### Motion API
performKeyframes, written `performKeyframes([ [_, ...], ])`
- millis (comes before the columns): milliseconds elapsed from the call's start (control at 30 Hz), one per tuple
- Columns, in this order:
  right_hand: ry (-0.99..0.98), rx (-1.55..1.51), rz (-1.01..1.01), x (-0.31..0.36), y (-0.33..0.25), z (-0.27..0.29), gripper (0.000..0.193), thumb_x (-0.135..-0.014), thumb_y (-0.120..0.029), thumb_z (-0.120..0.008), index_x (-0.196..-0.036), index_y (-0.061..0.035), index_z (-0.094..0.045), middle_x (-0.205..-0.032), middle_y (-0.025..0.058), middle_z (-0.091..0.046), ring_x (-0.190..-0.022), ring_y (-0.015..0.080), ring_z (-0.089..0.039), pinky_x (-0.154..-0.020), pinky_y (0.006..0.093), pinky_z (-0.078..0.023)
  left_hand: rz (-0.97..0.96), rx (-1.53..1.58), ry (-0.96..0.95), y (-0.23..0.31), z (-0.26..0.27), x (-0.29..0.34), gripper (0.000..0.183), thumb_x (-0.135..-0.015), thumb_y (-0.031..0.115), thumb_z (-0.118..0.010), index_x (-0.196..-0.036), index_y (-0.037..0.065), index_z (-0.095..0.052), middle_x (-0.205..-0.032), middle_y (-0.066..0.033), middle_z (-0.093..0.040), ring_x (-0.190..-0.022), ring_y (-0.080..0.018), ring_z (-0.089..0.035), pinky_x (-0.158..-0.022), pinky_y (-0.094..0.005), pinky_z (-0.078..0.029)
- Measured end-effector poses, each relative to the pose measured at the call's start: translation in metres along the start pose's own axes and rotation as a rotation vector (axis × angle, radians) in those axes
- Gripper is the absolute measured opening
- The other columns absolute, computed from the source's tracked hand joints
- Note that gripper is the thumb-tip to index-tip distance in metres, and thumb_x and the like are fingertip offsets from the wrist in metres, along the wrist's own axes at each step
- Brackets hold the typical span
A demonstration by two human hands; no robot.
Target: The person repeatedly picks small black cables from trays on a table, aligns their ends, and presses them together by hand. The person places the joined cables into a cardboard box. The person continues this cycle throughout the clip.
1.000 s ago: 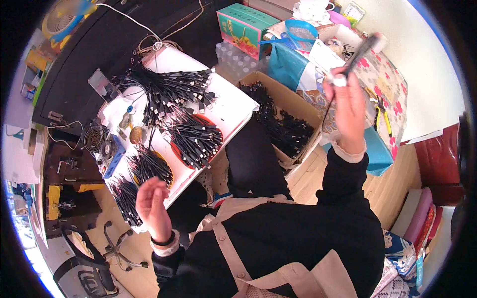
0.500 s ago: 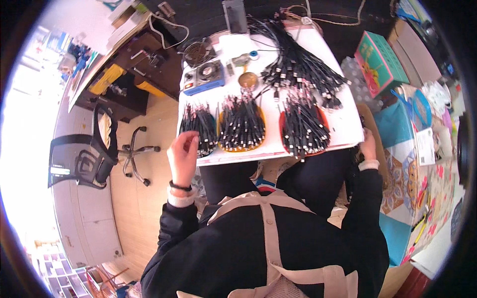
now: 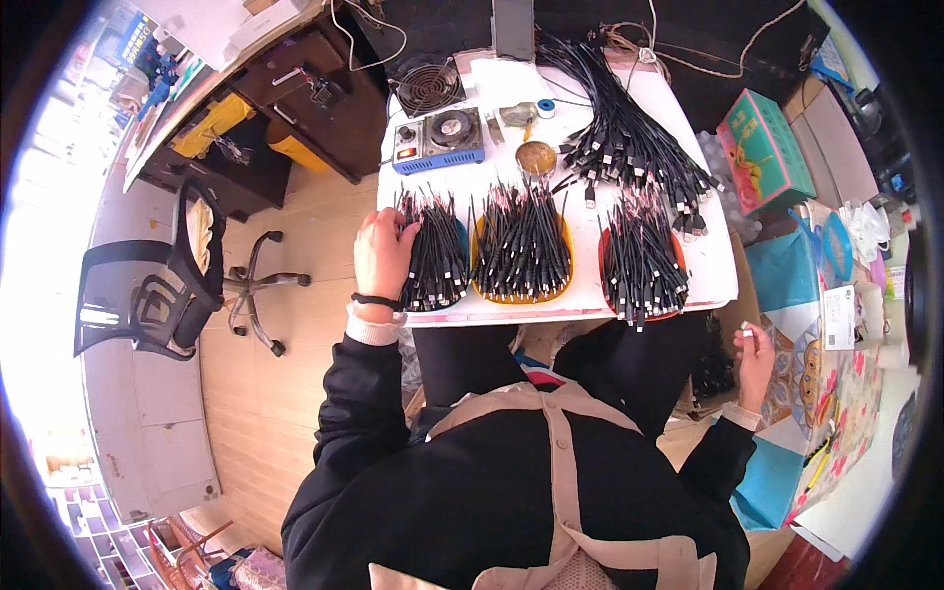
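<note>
My left hand [image 3: 384, 254] rests at the left edge of the table against a bundle of short black cables [image 3: 435, 261] in a blue tray. Its fingers are curled in at the cables' upper ends; what they pinch is hidden. Off the table's right side, low down, my right hand [image 3: 754, 366] holds a small cable plug [image 3: 747, 332], its pale metal end poking out at the fingertips. A yellow tray [image 3: 565, 283] and a red tray [image 3: 678, 264] hold more black cables, their stripped pinkish wire ends pointing away from me.
Farther back on the white table [image 3: 580, 313] are a blue solder pot [image 3: 440, 141], a round fan grille [image 3: 429, 88], a dish of brown material [image 3: 536, 157] and a large heap of black cables [image 3: 629, 133]. An office chair [image 3: 147, 285] stands left, a green box [image 3: 765, 152] right.
My left hand has moved up and inward onto the left cable bundle. My right hand has come down and outward from the table's right edge, now showing a plug. The view has shifted slightly.
</note>
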State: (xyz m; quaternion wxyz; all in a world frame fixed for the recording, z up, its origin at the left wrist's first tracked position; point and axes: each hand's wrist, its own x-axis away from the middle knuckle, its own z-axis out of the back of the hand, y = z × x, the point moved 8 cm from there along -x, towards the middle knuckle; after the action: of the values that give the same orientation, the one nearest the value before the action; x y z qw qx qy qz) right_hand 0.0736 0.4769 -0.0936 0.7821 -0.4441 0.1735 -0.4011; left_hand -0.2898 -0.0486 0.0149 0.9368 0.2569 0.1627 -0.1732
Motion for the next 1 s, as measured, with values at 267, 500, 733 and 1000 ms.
performKeyframes([
  [267, -0.272, -0.216, 0.418, 0.075, -0.218, -0.097, 0.022, -0.088, 0.005, -0.053, -0.108, -0.0001, -0.062, -0.089, 0.0058, -0.065, -0.079, 0.0097, -0.061, -0.071, 0.0239, -0.049, -0.018, -0.082, -0.028, -0.001, -0.013, -0.002, 0.011, -0.079, 0.010, -0.066, -0.079, 0.001, -0.060, -0.078, -0.0180, -0.062, -0.077, -0.0369, -0.061, -0.068, -0.0442, -0.049],
  [500, -0.212, 0.003, 0.685, 0.042, -0.285, -0.226, 0.013, -0.082, -0.010, -0.063, -0.088, 0.0009, -0.062, -0.074, 0.0181, -0.065, -0.072, 0.0346, -0.065, -0.066, 0.0416, -0.052, 0.050, 0.203, 0.227, 0.010, 0.031, -0.004, 0.010, -0.079, 0.010, -0.069, -0.080, 0.002, -0.063, -0.069, -0.0093, -0.059, -0.062, -0.0223, -0.056, -0.060, -0.0328, -0.046],
  [733, -0.171, 0.261, 0.519, -0.006, -0.257, -0.287, 0.020, -0.078, -0.018, -0.064, -0.076, 0.0017, -0.066, -0.078, 0.0208, -0.066, -0.078, 0.0380, -0.065, -0.070, 0.0451, -0.051, 0.050, 1.111, 0.259, 0.039, 0.074, 0.010, 0.006, -0.095, 0.005, -0.055, -0.099, 0.000, -0.055, -0.089, -0.0055, -0.061, -0.077, -0.0108, -0.059, -0.069, -0.0213, -0.048],
  [1000, -0.110, -0.032, 0.535, 0.009, -0.275, -0.271, 0.010, -0.078, -0.011, -0.068, -0.081, -0.0010, -0.066, -0.070, 0.0150, -0.065, -0.065, 0.0296, -0.065, -0.063, 0.0382, -0.051, 0.292, 1.576, -0.203, 0.086, 0.017, 0.057, 0.007, -0.102, 0.011, -0.040, -0.104, 0.008, -0.045, -0.075, -0.0101, -0.061, -0.050, -0.0051, -0.035, -0.046, -0.0185, -0.028],
])
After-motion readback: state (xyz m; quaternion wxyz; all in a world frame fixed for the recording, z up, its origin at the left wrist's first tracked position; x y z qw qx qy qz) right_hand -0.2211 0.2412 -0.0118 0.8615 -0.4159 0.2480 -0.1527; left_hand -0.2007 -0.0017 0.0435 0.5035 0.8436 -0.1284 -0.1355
